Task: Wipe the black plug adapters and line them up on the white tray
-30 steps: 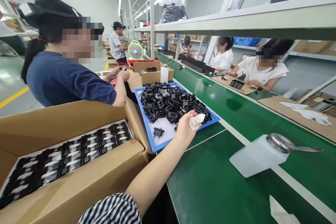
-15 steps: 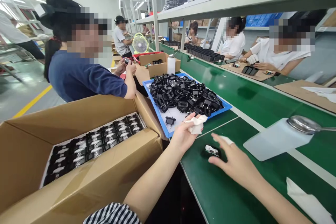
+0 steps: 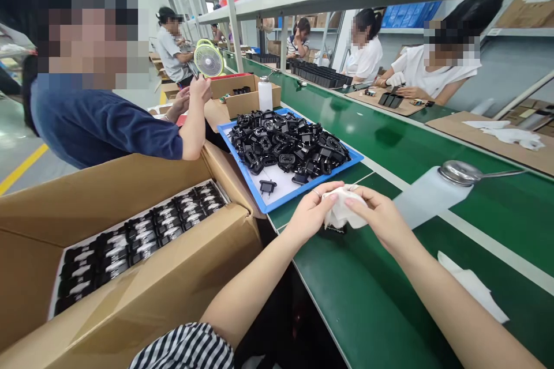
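My left hand (image 3: 312,211) and my right hand (image 3: 381,213) are together above the green bench, both pinching a crumpled white cloth (image 3: 343,211) between thumbs and fingers. Just under the cloth, a small black plug part (image 3: 336,230) lies on the bench, mostly hidden. Whether anything is wrapped inside the cloth cannot be seen. Beyond my left hand stands a blue-rimmed tray (image 3: 272,206) heaped with black plug pieces (image 3: 288,141). One two-pin plug piece (image 3: 267,187) lies apart near the tray's front corner.
A white bottle with a metal top (image 3: 428,199) is beside my right hand. Another white cloth (image 3: 474,285) lies right. At left is an open cardboard box (image 3: 173,277) holding rows of black parts (image 3: 142,230). A co-worker in a blue shirt (image 3: 104,121) sits beyond it.
My right hand, which was open beside the black plug part, has moved to the cloth and taken hold of it. Both hands now hold it above that part. The view has shifted somewhat.
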{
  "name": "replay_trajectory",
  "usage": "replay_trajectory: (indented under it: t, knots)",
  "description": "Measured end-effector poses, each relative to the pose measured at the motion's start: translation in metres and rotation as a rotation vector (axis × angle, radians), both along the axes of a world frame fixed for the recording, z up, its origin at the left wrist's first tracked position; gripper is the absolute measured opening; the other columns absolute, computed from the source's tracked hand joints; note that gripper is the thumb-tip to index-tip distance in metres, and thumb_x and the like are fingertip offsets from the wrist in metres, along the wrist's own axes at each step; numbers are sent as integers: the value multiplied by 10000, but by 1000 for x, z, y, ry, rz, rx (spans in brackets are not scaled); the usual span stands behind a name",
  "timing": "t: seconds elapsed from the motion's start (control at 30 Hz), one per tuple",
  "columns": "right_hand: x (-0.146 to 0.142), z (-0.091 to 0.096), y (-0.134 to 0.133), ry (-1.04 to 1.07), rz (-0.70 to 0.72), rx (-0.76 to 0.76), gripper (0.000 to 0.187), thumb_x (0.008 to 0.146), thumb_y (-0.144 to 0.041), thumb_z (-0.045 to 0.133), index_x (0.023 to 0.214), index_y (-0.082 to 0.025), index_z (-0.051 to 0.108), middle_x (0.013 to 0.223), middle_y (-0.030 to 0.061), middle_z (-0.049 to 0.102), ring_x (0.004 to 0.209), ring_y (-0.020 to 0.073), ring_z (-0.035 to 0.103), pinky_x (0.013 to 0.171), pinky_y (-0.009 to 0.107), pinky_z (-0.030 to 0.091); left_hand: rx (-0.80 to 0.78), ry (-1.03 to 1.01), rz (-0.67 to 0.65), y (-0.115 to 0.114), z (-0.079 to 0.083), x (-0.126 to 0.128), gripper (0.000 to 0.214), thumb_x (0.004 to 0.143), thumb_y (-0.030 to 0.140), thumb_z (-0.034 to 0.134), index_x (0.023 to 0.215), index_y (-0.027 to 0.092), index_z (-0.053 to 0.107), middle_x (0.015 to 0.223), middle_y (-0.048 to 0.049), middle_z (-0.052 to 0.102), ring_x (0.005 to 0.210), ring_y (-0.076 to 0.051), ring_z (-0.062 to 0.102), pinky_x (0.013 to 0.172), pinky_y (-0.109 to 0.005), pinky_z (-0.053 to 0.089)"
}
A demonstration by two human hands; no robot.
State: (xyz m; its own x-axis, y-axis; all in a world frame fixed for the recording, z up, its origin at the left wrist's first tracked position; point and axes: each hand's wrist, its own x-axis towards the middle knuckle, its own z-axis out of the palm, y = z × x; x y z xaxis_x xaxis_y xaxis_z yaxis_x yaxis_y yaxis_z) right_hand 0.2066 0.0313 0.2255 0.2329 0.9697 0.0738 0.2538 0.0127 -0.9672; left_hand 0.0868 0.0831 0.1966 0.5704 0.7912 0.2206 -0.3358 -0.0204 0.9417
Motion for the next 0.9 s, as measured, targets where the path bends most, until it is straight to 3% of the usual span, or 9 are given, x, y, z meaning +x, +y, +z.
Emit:
replay_trajectory:
  t: [0.07,0.2,0.27,0.4,0.57,0.63,0.73,0.8,0.9]
  knots:
    - [6,-2,0,37,-55,-40,284,580,-427,575,574,-171,452,530,-33,436,467,95,400,421,206,316,31,93,64,3,-4,-7,207,733,207,419,911,154,511,941,-55,554,875,-148,500,779,-279,383]
    - [12,-6,1,111,-117,-103,309,561,-437,589,679,-167,496,608,-5,498,516,123,457,449,230,375,176,291,430,0,-8,-18,178,715,203,439,867,160,521,875,-47,559,825,-147,505,735,-274,388]
    - [10,-6,0,31,-145,-66,307,592,-443,561,709,-162,522,662,22,531,588,157,492,517,266,412,122,353,356,-3,-5,-18,163,721,251,442,807,157,544,762,-34,577,692,-135,530,632,-253,405]
    - [0,-2,-4,-267,-186,81,276,621,-448,507,709,-195,573,795,42,570,738,212,514,647,315,421,-221,236,1,-7,9,-10,240,692,310,491,857,142,541,809,-51,585,557,-103,539,470,-198,378]
    - [-1,-8,-7,-411,-175,-21,299,550,-526,509,620,-242,572,752,43,580,753,280,518,614,381,444,-462,-125,-15,-5,13,-1,432,462,349,684,796,123,526,671,-18,559,545,-87,520,486,-184,389]
    - [1,-14,-4,-298,-207,-47,311,512,-539,543,628,-252,523,745,41,579,750,288,525,602,385,456,-458,-207,16,-5,8,1,475,393,370,711,747,115,522,617,-6,543,511,-74,497,487,-187,387]
    - [1,-19,0,41,-201,-158,428,451,-508,622,783,-287,466,834,35,579,796,267,535,630,337,481,-403,-239,28,-5,2,3,518,363,406,711,749,118,521,604,-2,535,499,-76,486,492,-203,380]
    - [1,-19,0,169,-129,-259,519,422,-479,653,867,-293,463,878,45,577,852,259,522,681,304,479,-314,-197,36,-6,1,3,485,408,408,693,769,130,528,629,-4,539,529,-84,490,522,-216,382]
    - [3,-17,-1,105,-68,-266,435,406,-471,650,762,-258,517,875,55,580,912,277,489,697,287,478,-61,7,118,-8,5,-3,315,573,345,612,817,155,551,728,-20,563,642,-110,511,601,-234,393]
